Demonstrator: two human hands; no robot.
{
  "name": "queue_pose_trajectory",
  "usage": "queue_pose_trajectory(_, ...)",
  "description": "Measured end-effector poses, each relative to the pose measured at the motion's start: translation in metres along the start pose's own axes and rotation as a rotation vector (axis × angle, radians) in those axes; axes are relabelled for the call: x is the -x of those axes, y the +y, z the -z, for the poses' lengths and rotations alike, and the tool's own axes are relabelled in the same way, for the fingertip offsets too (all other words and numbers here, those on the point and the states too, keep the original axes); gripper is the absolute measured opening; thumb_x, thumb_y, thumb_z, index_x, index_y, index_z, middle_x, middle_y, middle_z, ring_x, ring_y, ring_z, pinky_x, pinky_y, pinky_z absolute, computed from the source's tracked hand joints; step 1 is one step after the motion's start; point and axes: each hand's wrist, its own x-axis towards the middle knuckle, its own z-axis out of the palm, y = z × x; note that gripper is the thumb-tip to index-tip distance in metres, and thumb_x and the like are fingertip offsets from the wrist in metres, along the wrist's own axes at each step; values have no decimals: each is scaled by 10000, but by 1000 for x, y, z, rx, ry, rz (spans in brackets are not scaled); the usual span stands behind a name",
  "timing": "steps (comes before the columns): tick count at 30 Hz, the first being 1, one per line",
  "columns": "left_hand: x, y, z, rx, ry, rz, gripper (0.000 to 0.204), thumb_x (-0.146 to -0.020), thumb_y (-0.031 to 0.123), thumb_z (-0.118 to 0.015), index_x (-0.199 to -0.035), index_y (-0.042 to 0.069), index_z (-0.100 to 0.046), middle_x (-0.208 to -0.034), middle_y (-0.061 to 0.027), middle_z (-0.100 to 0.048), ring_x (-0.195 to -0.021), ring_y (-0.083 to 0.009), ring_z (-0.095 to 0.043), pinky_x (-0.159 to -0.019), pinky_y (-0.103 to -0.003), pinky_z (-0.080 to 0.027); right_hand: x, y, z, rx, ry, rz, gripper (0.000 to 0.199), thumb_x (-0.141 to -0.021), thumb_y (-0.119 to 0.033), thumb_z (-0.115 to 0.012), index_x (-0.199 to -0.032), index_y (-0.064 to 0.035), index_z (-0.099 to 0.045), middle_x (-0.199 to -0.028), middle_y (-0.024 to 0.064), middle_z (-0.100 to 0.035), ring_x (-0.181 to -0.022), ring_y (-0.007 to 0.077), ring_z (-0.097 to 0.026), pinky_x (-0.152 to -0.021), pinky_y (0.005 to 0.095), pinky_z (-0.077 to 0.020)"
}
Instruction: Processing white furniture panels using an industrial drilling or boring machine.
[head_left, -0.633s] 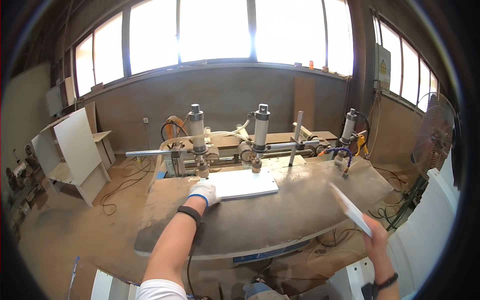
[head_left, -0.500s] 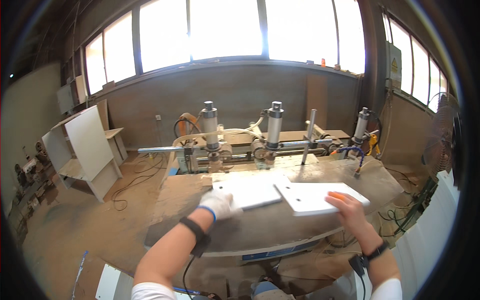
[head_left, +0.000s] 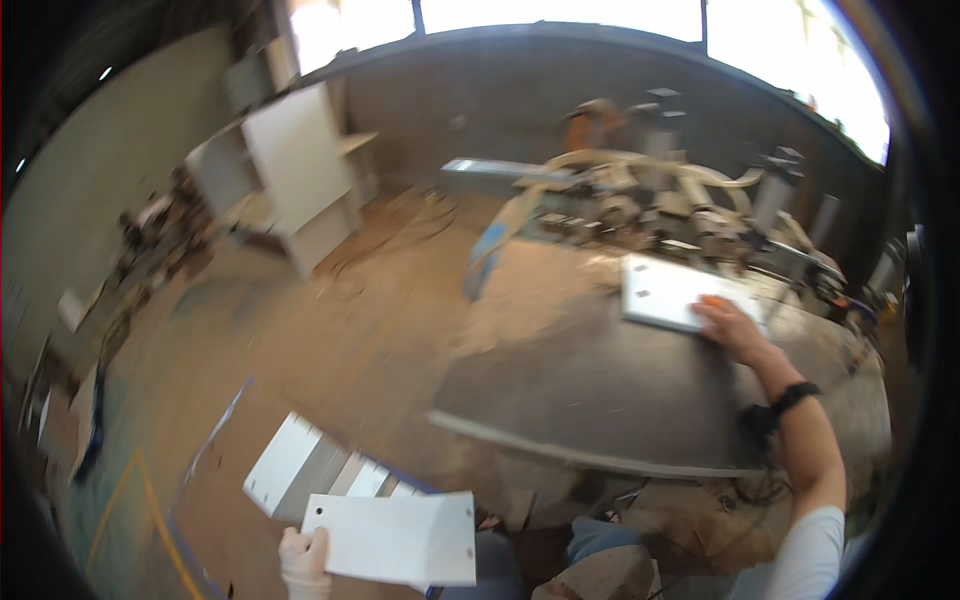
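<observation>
In my gloved left hand (head_left: 305, 555), a white rectangular panel (head_left: 395, 538) with small dark holes near its ends is gripped by its left edge, low at the front left. It is held above several other white panels (head_left: 285, 465). My right hand (head_left: 732, 325), reaching over the workbench, grips the front edge of another white panel (head_left: 660, 290) lying by the machine. A small orange piece (head_left: 713, 301) shows at its fingers; whether it is worn or held I cannot tell.
A drilling machine (head_left: 690, 215) with upright cylinders and hoses lines the back of the dark workbench (head_left: 590, 390). White board furniture (head_left: 300, 170) stands on the floor at back left. Cables (head_left: 400, 240) lie on the floor beside it.
The view has turned left. My left hand has carried one panel off the bench to the lower left. My right hand's panel now lies nearer the machine.
</observation>
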Motion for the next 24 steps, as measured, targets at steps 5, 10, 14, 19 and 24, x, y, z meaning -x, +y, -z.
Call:
queue_pose_trajectory(5,39,-156,-68,-545,8,-62,362,-705,21,-615,-1049,125,-661,-827,-153,-563,-835,-361,-546,-690,-486,-449,6,0,8,134,-75,-152,573,-853,-39,-620,-1401,-121,-472,-1446,138,-454,-1384,307,-360,-1137,406,-310)
queue_pose_trajectory(10,-19,-224,-141,-674,62,87,188,-786,45,-578,-954,93,-648,-864,-174,-591,-842,-371,-568,-693,-481,-482,37,-15,19,171,63,-253,560,-917,-120,-568,-1452,-133,-401,-1476,134,-420,-1395,321,-342,-1144,405,-275)
queue_pose_trajectory(14,-50,-296,-180,-722,287,79,205,-931,140,-494,-874,33,-658,-816,-158,-671,-712,-325,-649,-627,-425,-531,134,-7,73,252,218,-353,543,-919,-112,-576,-1432,-59,-406,-1471,154,-418,-1385,306,-359,-1145,398,-259)
queue_pose_trajectory(19,-35,-242,-189,-907,56,174,429,-857,296,-651,-1209,52,-619,-1083,-160,-657,-998,-326,-623,-847,-410,-508,368,-32,102,481,270,-748,601,-889,-266,-639,-1389,-5,-431,-1388,205,-475,-1285,377,-438,-1099,426,-318)
queue_pose_trajectory(24,-48,-173,-206,-354,-733,-271,658,-869,421,-628,-1360,5,-488,-1252,-234,-599,-1170,-361,-574,-1006,-416,-445,594,-160,18,294,-222,-1535,1216,-582,-471,-859,-1469,24,-191,-1478,265,-285,-1357,461,-276,-1107,547,-260)
